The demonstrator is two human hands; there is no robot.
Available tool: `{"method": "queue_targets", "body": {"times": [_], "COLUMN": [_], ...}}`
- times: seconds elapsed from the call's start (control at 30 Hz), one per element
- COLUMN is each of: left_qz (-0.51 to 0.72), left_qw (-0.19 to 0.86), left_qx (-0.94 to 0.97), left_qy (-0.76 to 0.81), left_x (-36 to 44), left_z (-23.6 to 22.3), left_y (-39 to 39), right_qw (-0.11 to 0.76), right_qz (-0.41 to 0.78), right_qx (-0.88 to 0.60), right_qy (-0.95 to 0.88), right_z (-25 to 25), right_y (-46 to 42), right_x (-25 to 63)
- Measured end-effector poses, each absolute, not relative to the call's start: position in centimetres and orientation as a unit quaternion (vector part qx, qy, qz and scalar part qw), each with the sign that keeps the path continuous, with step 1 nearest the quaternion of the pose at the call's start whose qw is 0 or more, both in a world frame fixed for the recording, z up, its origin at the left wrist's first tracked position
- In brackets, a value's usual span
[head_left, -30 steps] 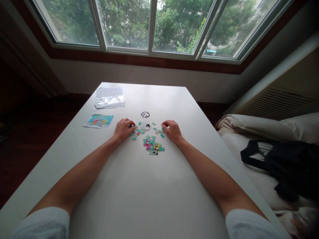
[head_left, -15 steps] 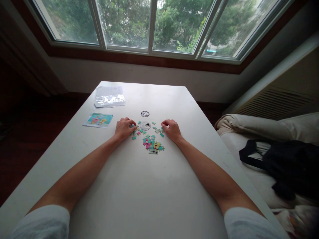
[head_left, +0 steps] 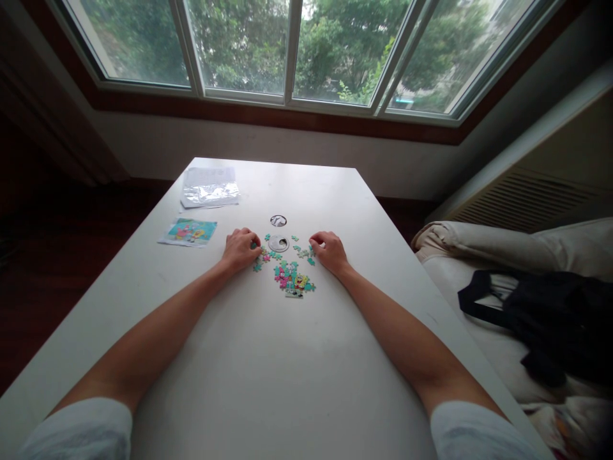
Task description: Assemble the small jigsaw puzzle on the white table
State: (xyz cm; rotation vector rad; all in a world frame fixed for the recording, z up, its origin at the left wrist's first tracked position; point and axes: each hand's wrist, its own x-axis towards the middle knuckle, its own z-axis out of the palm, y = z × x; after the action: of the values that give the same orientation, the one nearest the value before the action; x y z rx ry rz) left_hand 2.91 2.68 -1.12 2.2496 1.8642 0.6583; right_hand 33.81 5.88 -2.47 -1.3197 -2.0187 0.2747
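- Head view: a joined section (head_left: 289, 277) of jigsaw is seen laid flat on a white table (head_left: 287, 370), only partly built up.
- Pink and yellow cartoon figures are already pieced together in the joined section, with patches of turquoise; its outline is left ragged.
- Unjoined pieces are scattered in two groups: the left cluster (head_left: 271, 255) is set beyond and to the left of the joined section, the right cluster (head_left: 302, 252) beyond and to the right.
- At the outer side of the left cluster, the left hand (head_left: 241, 248) is placed, thumb and fingertips drawn close together; whether a piece is pinched cannot be told.
- Beside the right cluster, the right hand (head_left: 329, 248) is rested, thumb and forefinger curved until the tips nearly meet; whether anything is gripped cannot be told.
- Beyond the joined section, a round grey disc (head_left: 275, 244) is placed near the pieces.
- Well left of the joined section, a printed sheet (head_left: 190, 231) is laid out, similar figures shown on turquoise.
- Progress is judged partial: the figures are largely assembled, while much of the turquoise surround is left loose; the pieces are too small to be counted.
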Motion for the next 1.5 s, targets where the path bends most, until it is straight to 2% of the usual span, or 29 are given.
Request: {"method": "queue_targets", "body": {"times": [0.4,1.5], "left_qz": [0.253,0.224], "left_qw": [0.054,0.026], "left_qx": [0.744,0.756], "left_qy": [0.615,0.614], "left_x": [2.9,3.8], "left_z": [-1.3,-0.6], "left_y": [2.3,1.9], "right_qw": [0.349,0.334], "right_qz": [0.106,0.111], "right_qx": [-0.512,-0.512], "right_qy": [-0.778,-0.784], "right_z": [-2.5,-2.6], "right_y": [5.9,6.1], "right_x": [33.9,34.0]}}
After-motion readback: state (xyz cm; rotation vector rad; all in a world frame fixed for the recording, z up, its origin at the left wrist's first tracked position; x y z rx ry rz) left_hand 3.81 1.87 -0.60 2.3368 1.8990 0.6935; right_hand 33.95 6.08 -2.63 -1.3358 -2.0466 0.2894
